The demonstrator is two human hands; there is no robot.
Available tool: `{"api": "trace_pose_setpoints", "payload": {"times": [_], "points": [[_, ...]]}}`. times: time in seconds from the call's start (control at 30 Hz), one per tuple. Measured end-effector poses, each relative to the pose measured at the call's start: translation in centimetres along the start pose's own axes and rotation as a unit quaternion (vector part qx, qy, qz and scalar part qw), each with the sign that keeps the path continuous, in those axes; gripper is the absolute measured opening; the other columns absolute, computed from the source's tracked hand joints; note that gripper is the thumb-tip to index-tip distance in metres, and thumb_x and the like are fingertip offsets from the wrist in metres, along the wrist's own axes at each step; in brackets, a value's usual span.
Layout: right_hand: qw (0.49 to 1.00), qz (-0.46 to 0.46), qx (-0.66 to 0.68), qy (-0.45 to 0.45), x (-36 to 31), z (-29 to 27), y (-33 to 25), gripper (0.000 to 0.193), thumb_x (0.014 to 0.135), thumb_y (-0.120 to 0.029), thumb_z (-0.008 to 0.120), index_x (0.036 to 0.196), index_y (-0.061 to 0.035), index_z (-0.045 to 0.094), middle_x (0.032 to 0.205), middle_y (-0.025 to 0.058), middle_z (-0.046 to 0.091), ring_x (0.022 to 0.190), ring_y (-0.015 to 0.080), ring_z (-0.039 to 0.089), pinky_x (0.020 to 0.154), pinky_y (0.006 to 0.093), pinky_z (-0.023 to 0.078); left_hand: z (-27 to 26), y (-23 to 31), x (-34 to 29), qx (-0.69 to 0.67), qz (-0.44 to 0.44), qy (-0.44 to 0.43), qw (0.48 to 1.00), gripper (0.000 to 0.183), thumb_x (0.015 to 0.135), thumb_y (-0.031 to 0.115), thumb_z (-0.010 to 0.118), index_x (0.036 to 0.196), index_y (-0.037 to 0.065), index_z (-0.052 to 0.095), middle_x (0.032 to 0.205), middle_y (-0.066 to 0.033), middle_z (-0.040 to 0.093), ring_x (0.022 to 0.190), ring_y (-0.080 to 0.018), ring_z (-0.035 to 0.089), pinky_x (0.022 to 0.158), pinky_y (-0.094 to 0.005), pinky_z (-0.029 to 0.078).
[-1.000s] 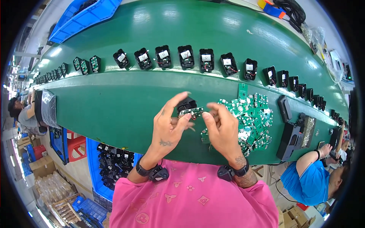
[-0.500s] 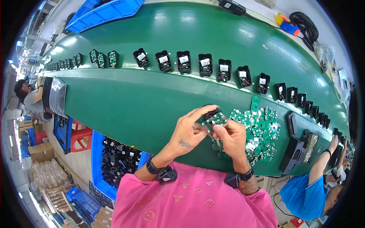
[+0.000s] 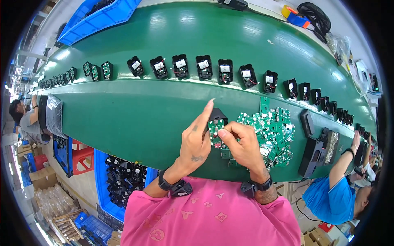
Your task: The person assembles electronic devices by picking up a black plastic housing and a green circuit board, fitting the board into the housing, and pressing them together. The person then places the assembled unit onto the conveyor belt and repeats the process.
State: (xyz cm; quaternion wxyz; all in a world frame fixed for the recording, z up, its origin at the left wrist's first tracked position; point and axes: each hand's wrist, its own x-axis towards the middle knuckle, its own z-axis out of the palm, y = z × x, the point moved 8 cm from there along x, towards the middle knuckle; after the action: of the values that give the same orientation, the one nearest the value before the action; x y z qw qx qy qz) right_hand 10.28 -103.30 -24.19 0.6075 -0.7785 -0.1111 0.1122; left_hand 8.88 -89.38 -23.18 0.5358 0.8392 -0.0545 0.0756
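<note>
Left hand [image 3: 197,141] closed round a small black plastic housing [image 3: 218,115], index finger stuck up straight toward 12 o'clock; right hand [image 3: 242,141] pinching a small green circuit board [image 3: 215,132] betw. thumb and fingers, board touching the housing's lower edge, both held just above the green conveyor belt [image 3: 135,119]; dark wristband on each wrist; pink shirt [image 3: 209,217] at 6 o'clock.

At 3 o'clock of the hands, touching the right one: loose heap of green circuit boards [image 3: 273,131] on the belt; farther at 3 o'clock, black tray w/ small metal parts [image 3: 330,143] and a black box [image 3: 312,158] beside it.

At 12 o'clock: row of black housings w/ white labels [image 3: 205,67] along the belt's middle strip, running from 10 to 3 o'clock; a few green-faced units [image 3: 96,70] at 10 o'clock.

At 8 o'clock, below belt edge: blue bin full of black housings [image 3: 123,180]; red stool [image 3: 82,158] next to it.

At 4 o'clock: another person in blue shirt [image 3: 334,197], arm reaching up to the belt; at 9 o'clock, a person in grey [image 3: 26,123]; blue crate [image 3: 98,20] at 11 o'clock, far side.
</note>
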Motion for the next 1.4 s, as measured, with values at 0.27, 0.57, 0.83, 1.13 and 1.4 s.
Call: {"api": "trace_pose_setpoints", "payload": {"times": [0.27, 0.57, 0.83, 1.13, 1.4], "points": [[0.997, 0.047, 0.012, 0.066, 0.2, -0.7, 1.1, 0.023, 0.092, -0.013, 0.069, 0.076, 0.0024, 0.063, 0.058, -0.0013, 0.053, 0.053, 0.0043, 0.041, 0.047, 0.0254, 0.032, 0.6, -1.8, -0.1, -0.178, -0.148, -0.068, 0.970, 0.053, 0.087, -0.009, 0.053, 0.139, 0.002, 0.051, 0.118, -0.0164, 0.065, 0.075, -0.0116, 0.067, 0.061, -0.0266, 0.057], [0.993, 0.006, -0.060, 0.099, -0.1, -0.3, 1.2, 0.019, 0.092, -0.014, 0.067, 0.105, 0.0000, 0.063, 0.068, 0.0041, 0.057, 0.054, 0.0102, 0.047, 0.050, 0.0274, 0.038, 1.6, -2.9, -0.3, -0.242, -0.211, -0.062, 0.945, 0.036, 0.098, 0.007, 0.054, 0.134, 0.000, 0.053, 0.112, -0.0151, 0.067, 0.075, -0.0155, 0.070, 0.055, -0.0239, 0.059], [0.995, 0.049, 0.083, 0.034, 0.5, 1.2, 2.5, 0.043, 0.099, -0.015, 0.055, 0.141, -0.0058, 0.049, 0.088, 0.0050, 0.057, 0.068, 0.0102, 0.049, 0.062, 0.0260, 0.044, 1.9, -2.9, 0.0, -0.219, -0.216, -0.042, 0.950, 0.033, 0.101, 0.010, 0.050, 0.131, -0.001, 0.053, 0.103, -0.0143, 0.069, 0.068, -0.0151, 0.069, 0.052, -0.0249, 0.057], [0.993, 0.028, 0.114, 0.016, 1.3, 2.5, 3.1, 0.041, 0.102, -0.014, 0.051, 0.143, -0.0076, 0.048, 0.108, 0.0035, 0.058, 0.086, 0.0091, 0.052, 0.079, 0.0260, 0.049, 1.6, -3.6, -0.1, -0.200, -0.172, 0.001, 0.965, 0.030, 0.101, 0.010, 0.049, 0.129, -0.001, 0.054, 0.101, -0.0147, 0.069, 0.070, -0.0175, 0.071, 0.053, -0.0268, 0.059], [0.973, -0.061, 0.215, 0.065, 1.5, 3.2, 1.5, 0.034, 0.100, -0.003, 0.052, 0.134, -0.0063, 0.055, 0.105, 0.0038, 0.058, 0.095, 0.0100, 0.057, 0.082, 0.0258, 0.050, -0.7, -0.8, 0.0, -0.091, -0.033, 0.068, 0.993, 0.027, 0.098, 0.005, 0.054, 0.124, 0.000, 0.059, 0.103, -0.0146, 0.070, 0.066, -0.0157, 0.070, 0.055, -0.0275, 0.059]]}}
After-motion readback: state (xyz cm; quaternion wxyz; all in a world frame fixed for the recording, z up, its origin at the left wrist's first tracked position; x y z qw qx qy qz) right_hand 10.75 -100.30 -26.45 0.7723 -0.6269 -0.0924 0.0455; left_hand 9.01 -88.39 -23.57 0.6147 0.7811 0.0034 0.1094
